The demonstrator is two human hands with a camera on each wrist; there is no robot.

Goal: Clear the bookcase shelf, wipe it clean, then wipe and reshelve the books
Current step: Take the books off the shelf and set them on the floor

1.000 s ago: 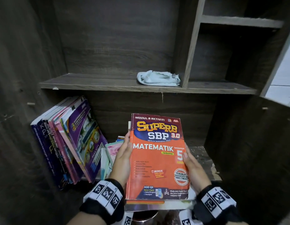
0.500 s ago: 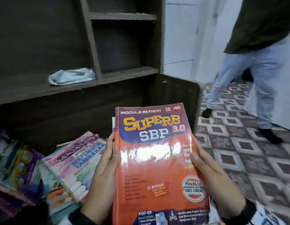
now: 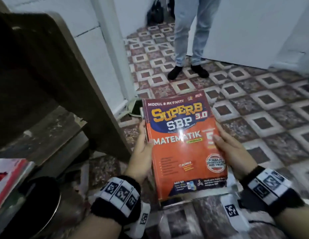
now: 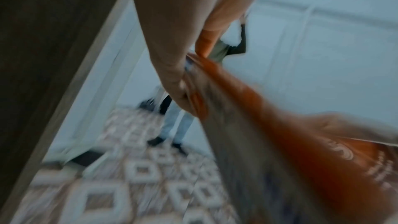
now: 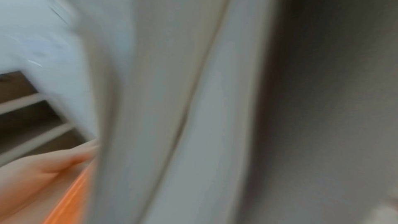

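I hold an orange maths workbook [image 3: 183,149], topmost of a small stack, above the patterned floor to the right of the bookcase. My left hand [image 3: 141,150] grips its left edge, thumb on the cover. My right hand [image 3: 231,150] grips the right edge, thumb on the cover too. In the blurred left wrist view the left hand [image 4: 181,81] clasps the orange book [image 4: 280,142]. In the right wrist view only a blur of book pages [image 5: 172,108] and an orange strip shows. The wiping cloth is out of view.
The dark bookcase side panel [image 3: 46,83] and its worn bottom shelf [image 3: 51,133] stand at left. A person in jeans [image 3: 190,35] stands ahead on the tiled floor [image 3: 253,109]. More books [image 3: 8,176] lie at lower left, beside a round metal stool [image 3: 46,204].
My view and both hands have swung right, carrying the book stack out of the lower shelf and over the tiled floor. The cloth and shelved books have left the view.
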